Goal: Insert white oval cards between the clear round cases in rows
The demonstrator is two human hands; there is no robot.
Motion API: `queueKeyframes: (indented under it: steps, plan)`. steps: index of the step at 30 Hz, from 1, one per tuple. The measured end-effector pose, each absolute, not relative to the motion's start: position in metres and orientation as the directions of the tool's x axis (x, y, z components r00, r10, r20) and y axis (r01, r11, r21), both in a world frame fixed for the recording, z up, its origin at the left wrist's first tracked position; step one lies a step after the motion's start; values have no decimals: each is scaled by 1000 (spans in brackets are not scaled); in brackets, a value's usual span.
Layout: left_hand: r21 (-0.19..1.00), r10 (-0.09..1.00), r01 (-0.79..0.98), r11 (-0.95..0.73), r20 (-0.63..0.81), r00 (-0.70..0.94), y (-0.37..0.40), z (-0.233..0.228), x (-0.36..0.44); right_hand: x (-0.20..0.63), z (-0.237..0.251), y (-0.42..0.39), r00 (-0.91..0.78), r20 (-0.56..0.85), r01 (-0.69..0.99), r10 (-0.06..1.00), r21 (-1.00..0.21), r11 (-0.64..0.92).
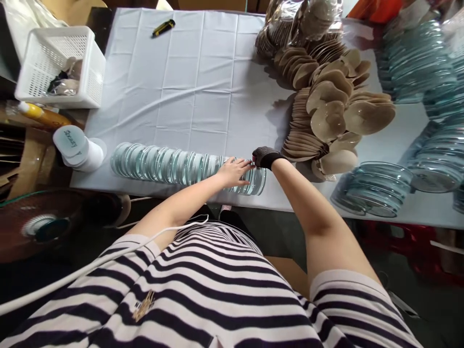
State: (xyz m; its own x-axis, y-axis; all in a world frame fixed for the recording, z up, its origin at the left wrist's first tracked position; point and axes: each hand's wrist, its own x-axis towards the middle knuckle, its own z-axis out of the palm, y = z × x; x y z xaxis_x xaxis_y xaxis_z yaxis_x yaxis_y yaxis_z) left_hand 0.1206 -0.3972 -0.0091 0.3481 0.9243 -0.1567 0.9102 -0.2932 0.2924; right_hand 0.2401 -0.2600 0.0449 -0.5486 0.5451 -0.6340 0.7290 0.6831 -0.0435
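Lining up clear lids [181, 166] in a long row on edge, along the near edge of the table [188, 87]. My left hand [235, 171] lies flat and open on the row's right end, and my gloved right hand [266, 157] is curled against that same end. Next I'd guess another lid gets pressed on, gently so the row doesn't topple. Brown discs [326, 106] are heaped just right of the row, crowding it, and a white cup [78, 147] sits off its left end.

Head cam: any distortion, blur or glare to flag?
Head view: wide-angle bend, the table edge curves; clear lid stacks at far right are smeared; mild sheen on the lid row under the left hand; soft shadows beside the beige discs.
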Motion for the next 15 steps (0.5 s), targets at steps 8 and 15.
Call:
queueKeyframes:
  steps: [8, 15]
  plan:
    - [319, 927, 908, -273, -166, 337, -398, -6, 122, 343, -16, -382, -663, -350, 748, 662, -284, 600]
    - [335, 931, 900, -279, -135, 339, -394, 0, 133, 354, -78, -447, -512, -401, 850, 760, -364, 381]
